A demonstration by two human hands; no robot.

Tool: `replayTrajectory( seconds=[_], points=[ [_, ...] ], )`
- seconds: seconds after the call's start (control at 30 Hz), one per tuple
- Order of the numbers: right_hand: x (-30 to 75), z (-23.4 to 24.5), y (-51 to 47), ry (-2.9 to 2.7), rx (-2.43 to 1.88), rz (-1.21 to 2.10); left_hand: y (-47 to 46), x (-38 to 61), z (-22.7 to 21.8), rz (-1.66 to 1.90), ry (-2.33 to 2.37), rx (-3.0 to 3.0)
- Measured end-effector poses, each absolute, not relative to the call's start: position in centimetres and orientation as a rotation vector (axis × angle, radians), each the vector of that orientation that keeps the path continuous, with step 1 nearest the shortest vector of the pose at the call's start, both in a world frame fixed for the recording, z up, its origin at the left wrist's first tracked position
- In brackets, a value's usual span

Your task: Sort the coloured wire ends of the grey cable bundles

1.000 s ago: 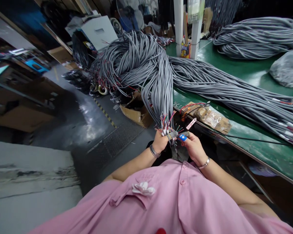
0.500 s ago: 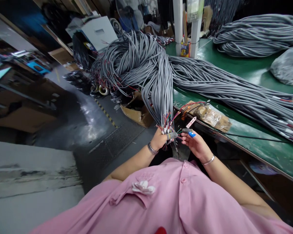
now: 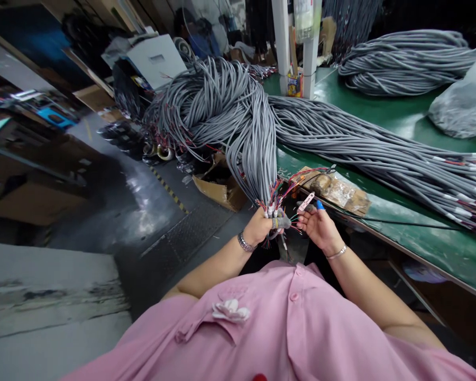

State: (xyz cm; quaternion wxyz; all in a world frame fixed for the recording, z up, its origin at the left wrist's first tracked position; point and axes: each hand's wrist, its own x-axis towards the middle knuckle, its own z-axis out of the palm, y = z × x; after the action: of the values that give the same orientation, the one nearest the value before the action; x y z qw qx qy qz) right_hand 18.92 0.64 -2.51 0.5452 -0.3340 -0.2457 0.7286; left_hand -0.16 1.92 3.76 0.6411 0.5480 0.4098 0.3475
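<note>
My left hand [image 3: 259,226], with a grey cover on its thumb, is closed around the end of a bundle of grey multi-core cables [image 3: 257,159]. Thin coloured wires [image 3: 275,193] fan out from white-wrapped cable ends at this grip. A few green and red wires stick out past the thumb towards my right hand [image 3: 319,227]. That hand is just right of them, thumb raised and apart from the bent fingers, with blue tape on the thumb. Whether its fingertips touch the wires is too small to tell. A pale pink marked strip [image 3: 306,202] shows just above these fingers.
Grey cables lie across the green table [image 3: 404,233] at right, beside a taped wooden block [image 3: 337,190] near its edge. A cable coil [image 3: 404,61] and a plastic bag [image 3: 462,103] are farther back. An open cardboard box [image 3: 218,188] stands on the floor below the hanging cables.
My right thumb has lifted up and away from the wire tips, opening the hand. My left hand keeps its hold on the cable bundle. The whole view has shifted slightly.
</note>
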Motion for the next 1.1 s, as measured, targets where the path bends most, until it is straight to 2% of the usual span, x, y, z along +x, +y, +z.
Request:
replayTrajectory(
  seconds=[0.17, 0.37, 0.57, 0.7, 0.87, 1.1],
  points=[
    [19.6, -1.8, 1.9, -0.707, -0.749, 1.730, 1.9, 1.2, 4.4, 0.743, 0.922, 1.277],
    [18.4, -2.3, 2.2, -0.769, -0.944, 1.212, 2.4, 1.7, 3.8, 0.747, 0.941, 1.250],
    [17.7, -2.0, 3.1, -0.457, -0.759, 1.564, 2.8, 1.9, 3.2, 0.756, 0.939, 1.259],
    [17.3, -1.5, 3.5, -0.317, -0.731, 1.546, 2.8, 2.2, 3.2, 0.743, 0.978, 1.261],
    [17.1, -1.6, 3.3, -0.360, -0.729, 1.556, 2.7, 2.4, 3.2, 0.736, 1.045, 1.240],
    [18.6, -2.4, 1.7, -0.484, -0.637, 1.825, 2.2, 1.4, 3.3, 0.771, 0.988, 1.301]
  ],
)
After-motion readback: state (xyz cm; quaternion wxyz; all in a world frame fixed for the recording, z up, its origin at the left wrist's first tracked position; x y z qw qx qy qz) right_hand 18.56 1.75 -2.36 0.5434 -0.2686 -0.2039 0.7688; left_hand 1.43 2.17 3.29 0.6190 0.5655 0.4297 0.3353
